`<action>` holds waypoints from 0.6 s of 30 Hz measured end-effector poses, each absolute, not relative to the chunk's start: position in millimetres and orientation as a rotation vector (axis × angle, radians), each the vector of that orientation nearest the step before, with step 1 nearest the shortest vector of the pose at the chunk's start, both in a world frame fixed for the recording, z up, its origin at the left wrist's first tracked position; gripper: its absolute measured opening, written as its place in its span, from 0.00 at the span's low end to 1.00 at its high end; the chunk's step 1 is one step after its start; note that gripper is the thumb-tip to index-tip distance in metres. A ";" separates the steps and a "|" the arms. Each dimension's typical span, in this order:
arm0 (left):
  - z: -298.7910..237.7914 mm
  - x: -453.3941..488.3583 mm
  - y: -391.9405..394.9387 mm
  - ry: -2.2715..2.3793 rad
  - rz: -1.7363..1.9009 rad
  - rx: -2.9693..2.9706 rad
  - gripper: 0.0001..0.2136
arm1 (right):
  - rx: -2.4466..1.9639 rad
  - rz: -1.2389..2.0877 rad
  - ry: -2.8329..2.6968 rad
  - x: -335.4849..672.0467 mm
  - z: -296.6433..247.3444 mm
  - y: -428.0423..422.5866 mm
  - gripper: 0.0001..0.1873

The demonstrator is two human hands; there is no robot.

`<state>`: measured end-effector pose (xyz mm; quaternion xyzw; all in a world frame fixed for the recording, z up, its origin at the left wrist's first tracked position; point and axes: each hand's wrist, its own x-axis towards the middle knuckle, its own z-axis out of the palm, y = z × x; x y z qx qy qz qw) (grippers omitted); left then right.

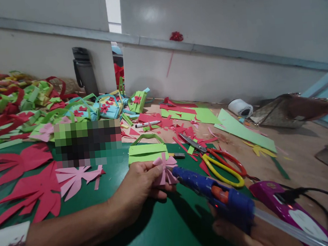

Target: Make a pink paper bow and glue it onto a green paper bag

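Between the thumb and fingers of my left hand [142,184] is a pink paper flower [166,172] with cut petals. My right hand [236,229] grips a blue glue gun [215,189], a clear glue stick [284,225] running out of its back end. The gun's nozzle points at the flower's centre; whether it touches cannot be made out. Just behind the flower, a small green paper bag [147,151] with a handle lies on the green mat [127,233]. Pink cut paper petals [77,178] and red cut paper petals [37,187] lie left of my forearm.
Scissors [221,160] with red and yellow handles lie beyond the gun. A purple power strip [292,211] with a black cable sits at the right. Paper bags [108,107] pile up at the back left near a dark bottle [85,72]. A white tape roll [240,108] lies at the back right.
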<state>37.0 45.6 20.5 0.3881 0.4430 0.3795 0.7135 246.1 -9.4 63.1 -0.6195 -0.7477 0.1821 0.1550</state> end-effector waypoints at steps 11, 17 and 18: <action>20.4 36.1 44.1 0.968 0.827 0.864 0.14 | -1.793 0.488 -2.157 249.1 59.7 -9.0 0.28; 18.6 36.6 44.8 0.954 0.830 0.890 0.16 | -1.774 0.463 -2.156 250.3 55.6 -9.5 0.25; 18.8 36.7 44.7 0.956 0.830 0.890 0.16 | -1.771 0.458 -2.158 250.0 56.0 -9.7 0.25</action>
